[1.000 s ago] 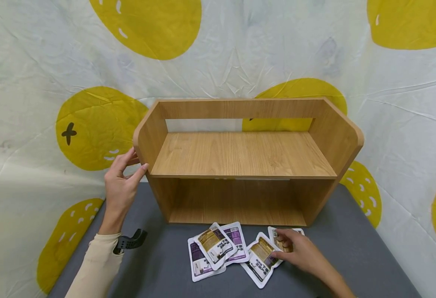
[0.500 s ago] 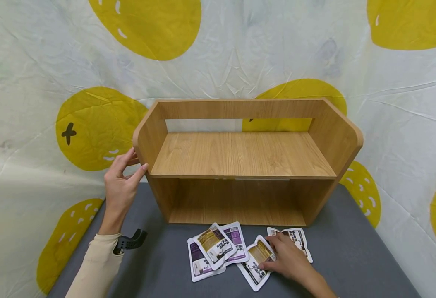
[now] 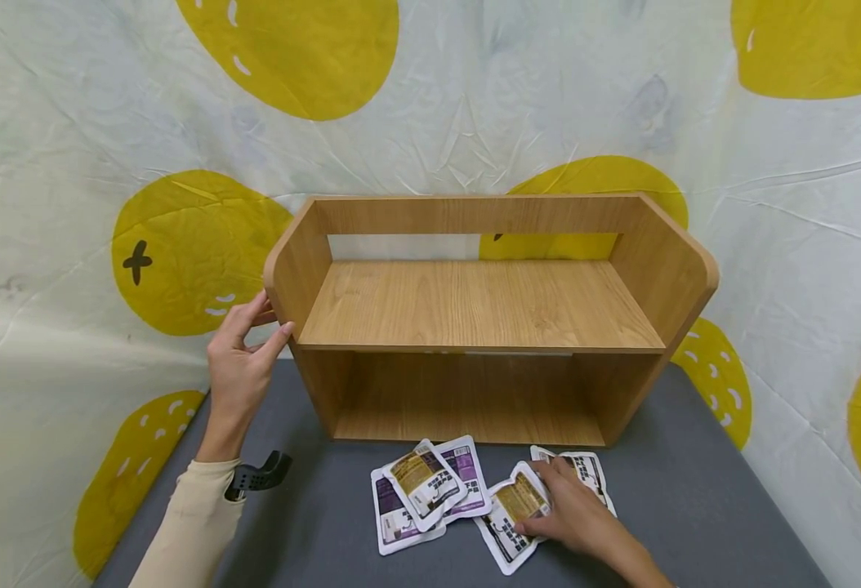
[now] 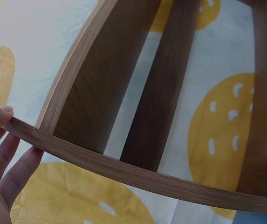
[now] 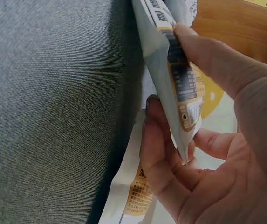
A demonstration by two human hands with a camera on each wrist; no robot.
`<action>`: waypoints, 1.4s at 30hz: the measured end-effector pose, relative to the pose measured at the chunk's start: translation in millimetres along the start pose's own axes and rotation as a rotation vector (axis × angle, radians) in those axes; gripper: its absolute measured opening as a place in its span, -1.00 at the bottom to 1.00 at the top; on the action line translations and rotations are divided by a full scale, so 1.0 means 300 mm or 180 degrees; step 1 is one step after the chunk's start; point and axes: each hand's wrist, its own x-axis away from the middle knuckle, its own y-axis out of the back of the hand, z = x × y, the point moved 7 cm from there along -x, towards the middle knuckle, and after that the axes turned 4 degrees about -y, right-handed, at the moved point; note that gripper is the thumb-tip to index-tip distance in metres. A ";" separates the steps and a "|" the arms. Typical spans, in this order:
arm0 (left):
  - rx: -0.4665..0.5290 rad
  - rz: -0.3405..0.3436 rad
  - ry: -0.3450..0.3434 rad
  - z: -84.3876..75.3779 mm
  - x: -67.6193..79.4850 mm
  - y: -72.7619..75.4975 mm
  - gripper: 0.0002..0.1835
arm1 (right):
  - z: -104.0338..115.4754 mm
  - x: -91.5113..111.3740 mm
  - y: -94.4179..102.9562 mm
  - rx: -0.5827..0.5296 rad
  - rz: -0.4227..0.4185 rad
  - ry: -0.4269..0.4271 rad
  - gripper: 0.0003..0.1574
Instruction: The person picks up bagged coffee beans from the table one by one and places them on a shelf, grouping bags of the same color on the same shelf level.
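- Change: your right hand [image 3: 576,514] has shifted left onto the gold-and-white packet [image 3: 510,520], baring more of the rear packet [image 3: 591,471] — grip judged established.
- Position: packet at the desk [image 3: 313,523], before the shelf [image 3: 482,306]; long axis diagonal, gold end pointing shelfward and right.
- Hands: right pinches that packet, thumb opposite fingers; your left hand [image 3: 243,365] pinches the shelf's left side panel.

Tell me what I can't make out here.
Head view: rear pouch, partly behind the right hand.
Head view: leftmost pouch, partly under a gold pouch.
Head view: fine print on the held pouch, too small.
Left wrist view: shelf, cut off by the edges.
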 end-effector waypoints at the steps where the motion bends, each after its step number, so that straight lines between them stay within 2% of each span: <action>1: -0.0008 0.0000 -0.0005 -0.001 0.000 0.000 -0.29 | -0.001 -0.001 0.004 -0.0035 0.0012 0.0038 0.18; 7: -0.0043 0.0006 -0.0029 -0.004 0.001 -0.003 -0.28 | -0.014 -0.005 0.033 -0.0339 0.0127 0.0453 0.11; 11: -0.0027 0.0009 0.0007 -0.007 0.001 -0.003 -0.28 | -0.033 -0.012 0.048 -0.0642 0.0267 0.0535 0.05; 14: -0.0014 0.0019 0.0046 -0.007 0.001 -0.002 -0.29 | -0.042 -0.017 0.058 -0.0727 0.0284 0.0593 -0.02; 19: -0.0004 0.0027 0.0058 -0.007 0.001 -0.002 -0.29 | -0.032 -0.016 0.073 -0.0689 0.0083 0.0942 -0.28; 22: -0.0003 0.0027 0.0037 -0.007 0.002 -0.002 -0.29 | -0.026 -0.014 0.072 -0.0835 0.0082 0.1105 -0.46; 26: 0.0003 0.0028 0.0018 -0.006 0.002 -0.003 -0.29 | -0.035 -0.015 0.063 -0.1089 0.0215 0.1036 -0.63; 30: 0.0006 0.0026 0.0030 -0.004 0.003 -0.003 -0.29 | -0.046 -0.018 0.059 -0.1168 0.0239 0.0965 -0.70; 37: 0.0002 0.0018 0.0037 -0.002 0.004 -0.003 -0.29 | -0.038 -0.019 0.062 -0.1267 0.0046 0.1233 -0.78; 42: -0.0013 0.0014 0.0035 -0.001 0.005 -0.002 -0.29 | -0.026 -0.019 0.058 -0.1309 -0.0220 0.1230 -0.74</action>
